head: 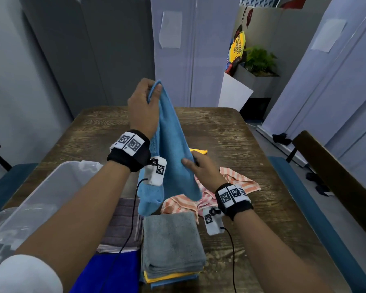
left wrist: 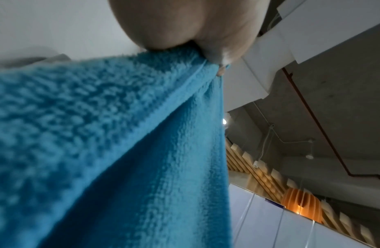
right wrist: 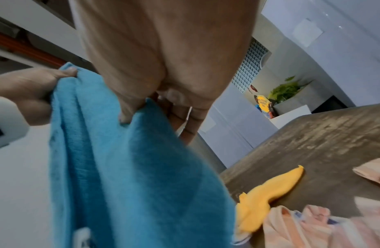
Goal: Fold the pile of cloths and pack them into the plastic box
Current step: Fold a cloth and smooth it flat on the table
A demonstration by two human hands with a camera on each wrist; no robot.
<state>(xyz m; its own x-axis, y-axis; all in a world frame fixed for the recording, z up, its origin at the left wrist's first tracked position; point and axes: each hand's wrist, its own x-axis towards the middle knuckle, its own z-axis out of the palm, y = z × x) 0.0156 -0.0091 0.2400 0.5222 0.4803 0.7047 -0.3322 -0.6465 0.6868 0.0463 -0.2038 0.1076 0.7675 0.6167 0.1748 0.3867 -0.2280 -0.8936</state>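
While the left hand (head: 143,102) pinches the blue cloth's (head: 171,144) top corner, it hangs — right hand (head: 201,168) pinching lower.

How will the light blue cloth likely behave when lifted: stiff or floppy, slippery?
Probably floppy: the light blue cloth hangs in limp folds between left hand and right hand. Likely light, since pinches alone carry it. Fuzzy pile suggests little slipping.

The head view looks forward and down onto the wooden table (head: 230,132). The left wrist view sits close under the left hand (left wrist: 184,25), facing up past the light blue cloth (left wrist: 121,151) to the ceiling (left wrist: 333,83). The right wrist view looks along the right hand (right wrist: 163,50) across the table, sharing the yellow cloth (right wrist: 269,189) and potted plant (right wrist: 284,91) with the head view.
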